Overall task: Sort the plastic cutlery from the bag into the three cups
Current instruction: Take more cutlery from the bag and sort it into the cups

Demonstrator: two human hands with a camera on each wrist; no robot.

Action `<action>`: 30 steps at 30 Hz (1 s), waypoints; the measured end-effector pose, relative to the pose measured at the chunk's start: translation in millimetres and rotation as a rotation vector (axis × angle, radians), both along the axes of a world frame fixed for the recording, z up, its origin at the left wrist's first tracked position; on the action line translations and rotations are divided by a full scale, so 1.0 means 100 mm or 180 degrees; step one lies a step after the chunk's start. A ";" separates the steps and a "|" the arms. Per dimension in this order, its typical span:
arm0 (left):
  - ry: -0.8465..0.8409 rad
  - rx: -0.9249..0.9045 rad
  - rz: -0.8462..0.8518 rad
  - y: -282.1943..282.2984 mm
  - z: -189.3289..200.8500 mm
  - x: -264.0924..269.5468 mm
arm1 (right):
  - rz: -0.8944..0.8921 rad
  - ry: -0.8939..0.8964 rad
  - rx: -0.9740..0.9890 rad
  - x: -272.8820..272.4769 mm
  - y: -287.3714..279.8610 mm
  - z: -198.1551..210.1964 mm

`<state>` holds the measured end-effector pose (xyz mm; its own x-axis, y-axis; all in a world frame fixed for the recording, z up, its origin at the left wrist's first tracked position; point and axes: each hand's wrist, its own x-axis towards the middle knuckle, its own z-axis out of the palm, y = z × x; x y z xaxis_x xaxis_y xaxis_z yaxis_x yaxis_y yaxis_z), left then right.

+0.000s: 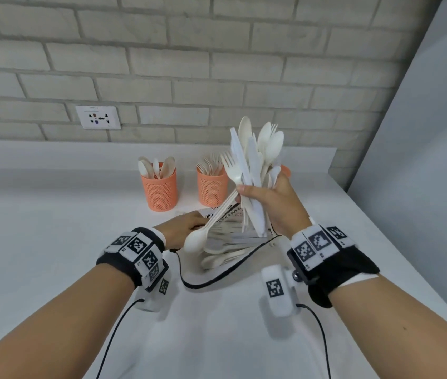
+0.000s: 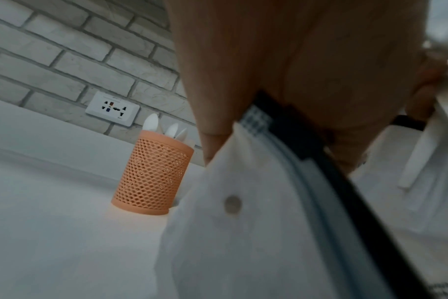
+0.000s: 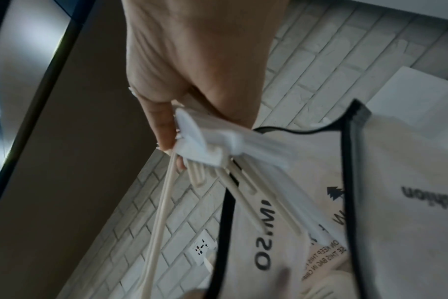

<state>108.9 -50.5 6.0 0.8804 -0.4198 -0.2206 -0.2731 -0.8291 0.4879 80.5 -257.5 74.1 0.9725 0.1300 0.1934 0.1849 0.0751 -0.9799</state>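
My right hand [image 1: 266,198] grips a mixed bundle of white plastic cutlery [image 1: 255,160] and holds it upright above the bag [image 1: 216,280]. One spoon [image 1: 196,240] hangs bowl-down from the bundle. In the right wrist view the handles [image 3: 205,145] sit fanned in my fist. The bag is clear with a black rim; it lies open on the counter with more cutlery inside. My left hand [image 1: 182,228] pinches the bag's left edge [image 2: 243,232]. Behind stand orange mesh cups: a spoon cup [image 1: 158,187], a fork cup [image 1: 211,184], and a third cup [image 1: 285,170] mostly hidden by my right hand.
A white brick wall with a power outlet [image 1: 98,117] runs along the back of the white counter [image 1: 52,242]. A grey panel [image 1: 422,160] closes the right side. Black cables trail from both wrist cameras over the near counter.
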 end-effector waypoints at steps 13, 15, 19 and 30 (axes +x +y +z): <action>0.0374 0.0540 -0.0539 -0.72 -0.08 -0.22 | -0.0260 0.0780 0.0768 0.31 0.12 0.28; 0.0494 0.1082 -0.0708 -0.67 -0.16 -0.22 | -0.0272 0.0817 0.0762 0.35 0.10 0.32; 0.0839 0.0952 -0.0576 -0.49 -0.19 -0.18 | -0.0392 0.0768 0.0745 0.43 0.06 0.31; 0.0016 0.1216 0.0306 -0.36 -0.44 -0.22 | -0.0711 0.0935 0.0609 0.58 0.06 0.02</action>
<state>86.6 -86.1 -37.6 0.9102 -0.2224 -0.3494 -0.1838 -0.9729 0.1404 138.7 -251.2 76.5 0.9901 -0.1018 -0.0962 -0.0680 0.2508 -0.9657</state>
